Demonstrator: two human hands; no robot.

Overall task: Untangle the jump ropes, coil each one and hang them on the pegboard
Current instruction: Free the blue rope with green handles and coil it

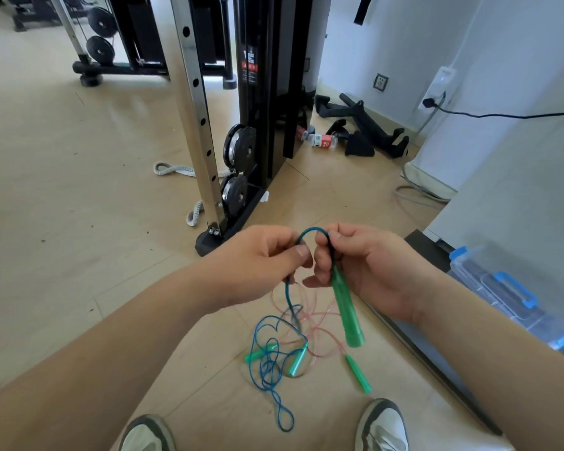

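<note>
The blue rope [275, 362] arches between both hands, then drops to the floor [62, 190], where it lies looped and knotted with a thin pink rope [319, 323]. Three green handles [358, 374] rest among the tangle, just ahead of two grey shoes [383, 426]. A clear box with blue clasps [505, 297] sits to the right; a weight machine [241, 125] stands beyond. The left hand [261, 255] pinches the blue rope between thumb and fingers. The right hand [362, 262] is closed around the top of a fourth green handle [347, 307], which hangs tilted downward.
</note>
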